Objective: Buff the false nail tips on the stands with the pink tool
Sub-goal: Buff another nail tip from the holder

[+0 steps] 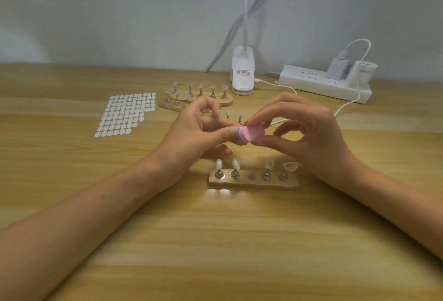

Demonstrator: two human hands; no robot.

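Near edge: stand (254,182) sits just below your hands, so pegs are in easy reach. 4 pegs loaded; slot 3 (251,176) vacant. 2 L tips (218,164) look opaque, milky. 2 R tips (290,166) look clear, glossy, judged not yet buffed.

Mid: your R hand (311,133) clamps the tool (251,133) betw. thumb and fingertips, raised above the stand. Tool is a pink block w/ purple-white layers at its L end. Your L hand (191,130) has thumb and forefinger closed together against that end. What they pinch is hidden; cannot tell. Probably the slot 3 tip, held off-stand for control.

Far: 2nd stand (196,103), sticker sheet (124,116), lamp (242,73), power strip (323,82), all well apart from the work.
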